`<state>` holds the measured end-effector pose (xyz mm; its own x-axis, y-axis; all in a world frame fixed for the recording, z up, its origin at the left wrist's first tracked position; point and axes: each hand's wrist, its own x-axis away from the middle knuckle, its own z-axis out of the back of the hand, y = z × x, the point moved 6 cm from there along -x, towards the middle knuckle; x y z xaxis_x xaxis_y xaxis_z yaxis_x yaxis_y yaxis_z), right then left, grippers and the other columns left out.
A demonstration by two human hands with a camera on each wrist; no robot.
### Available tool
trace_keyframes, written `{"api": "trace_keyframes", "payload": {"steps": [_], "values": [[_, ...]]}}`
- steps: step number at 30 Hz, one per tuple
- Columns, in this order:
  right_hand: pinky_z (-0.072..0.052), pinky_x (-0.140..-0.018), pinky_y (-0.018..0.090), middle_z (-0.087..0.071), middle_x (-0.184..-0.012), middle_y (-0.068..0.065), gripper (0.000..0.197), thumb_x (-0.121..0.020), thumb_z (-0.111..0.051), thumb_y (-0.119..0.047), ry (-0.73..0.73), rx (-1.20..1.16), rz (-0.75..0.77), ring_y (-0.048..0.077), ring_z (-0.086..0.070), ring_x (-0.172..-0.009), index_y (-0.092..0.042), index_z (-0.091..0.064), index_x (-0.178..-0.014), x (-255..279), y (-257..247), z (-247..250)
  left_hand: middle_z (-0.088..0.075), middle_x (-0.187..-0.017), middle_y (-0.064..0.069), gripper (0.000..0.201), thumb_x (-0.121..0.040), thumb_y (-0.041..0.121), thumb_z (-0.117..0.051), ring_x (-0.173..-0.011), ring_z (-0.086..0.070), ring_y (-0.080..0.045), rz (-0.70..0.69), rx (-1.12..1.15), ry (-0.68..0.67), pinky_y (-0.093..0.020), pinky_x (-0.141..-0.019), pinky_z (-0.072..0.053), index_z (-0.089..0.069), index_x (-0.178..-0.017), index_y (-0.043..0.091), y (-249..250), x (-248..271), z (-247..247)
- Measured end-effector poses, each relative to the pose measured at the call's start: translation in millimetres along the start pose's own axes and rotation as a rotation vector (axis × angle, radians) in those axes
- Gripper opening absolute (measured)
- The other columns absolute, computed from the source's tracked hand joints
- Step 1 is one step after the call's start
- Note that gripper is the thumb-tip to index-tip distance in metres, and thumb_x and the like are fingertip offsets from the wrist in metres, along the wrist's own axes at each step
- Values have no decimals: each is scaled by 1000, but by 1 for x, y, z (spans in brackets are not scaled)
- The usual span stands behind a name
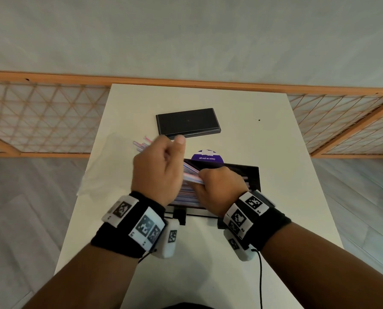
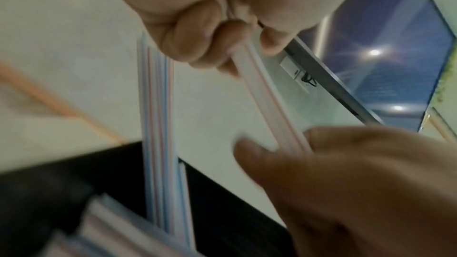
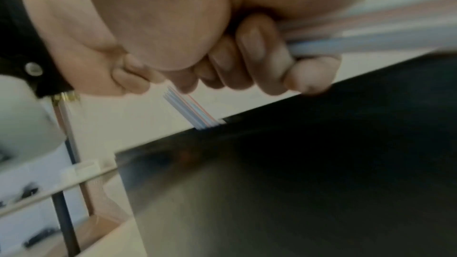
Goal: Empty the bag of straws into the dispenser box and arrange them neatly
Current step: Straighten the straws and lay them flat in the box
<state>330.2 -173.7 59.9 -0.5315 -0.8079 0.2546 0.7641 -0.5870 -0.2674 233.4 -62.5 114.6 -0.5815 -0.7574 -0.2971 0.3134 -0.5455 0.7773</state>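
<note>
Both hands are over the open black rectangular dispenser box (image 1: 251, 175), which sits near the middle of the white bench (image 1: 275, 141). The box is packed w/ thin white plastic straws w/ red and blue stripes (image 1: 187, 192), lying roughly lengthwise inside.

Left hand (image 1: 157, 172) is raised above the box's left end, grip clenched round a small bunch of the striped straws; their tips stick out past the hand toward the far left. In the left wrist view the fingers (image 2: 195, 46) curl tight on that bunch, and a few more straws hang down toward the box.

Right hand (image 1: 219, 188) is down in the box, knuckles up, grip closed on another bundle of straws. The right wrist view shows its fingers (image 3: 249, 60) wrapped round the bundle just above the dark box wall (image 3: 296, 163).

Just beyond the hands a flat black rectangular lid (image 1: 187, 122) lies on the bench, apart from the box. A round purple sticker w/ white print (image 1: 207, 157) shows right behind the box's far edge. Crumpled clear plastic bag (image 1: 101, 175) lies left of the box, near the bench edge; blurry, can't tell if anything's inside.
</note>
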Motion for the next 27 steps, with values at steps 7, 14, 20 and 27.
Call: {"api": "trace_keyframes", "payload": {"steps": [7, 14, 20, 27], "values": [[-43, -99, 44, -51, -118, -4, 86, -69, -29, -91, -105, 100, 4, 20, -47, -111, -27, -50, -121, 2, 19, -24, -52, -107, -4, 46, -90, 54, -52, -87, -53, -16, 153, 133, 294, -16, -74, -37, -50, -108, 11, -47, -26, 45], [-32, -109, 54, -48, -128, -1, 121, -44, -28, -105, -192, 182, -23, 27, -46, -121, -25, -41, -134, 3, 28, -41, -51, -102, 8, 65, -70, 64, -62, -90, -51, -9, 660, 540, 211, -33, -91, -42, -46, -112, 16, -85, 4, 0], [-36, -107, 52, -48, -131, 0, 117, -48, -39, -101, -245, 172, -29, 29, -49, -121, -26, -39, -138, 0, 28, -46, -55, -91, -1, 51, -60, 56, -79, -77, -54, -12, 758, 803, 105, -25, -70, -42, -59, -92, 21, -84, 8, -29], [-30, -105, 52, -53, -129, -3, 104, -54, -45, -94, -206, 230, -20, 26, -48, -120, -28, -45, -134, -2, 24, -45, -77, -103, -1, 37, -71, 21, -87, -94, -74, -16, 674, 648, 90, -31, -83, -57, -70, -103, 16, -72, 0, -38]]}}
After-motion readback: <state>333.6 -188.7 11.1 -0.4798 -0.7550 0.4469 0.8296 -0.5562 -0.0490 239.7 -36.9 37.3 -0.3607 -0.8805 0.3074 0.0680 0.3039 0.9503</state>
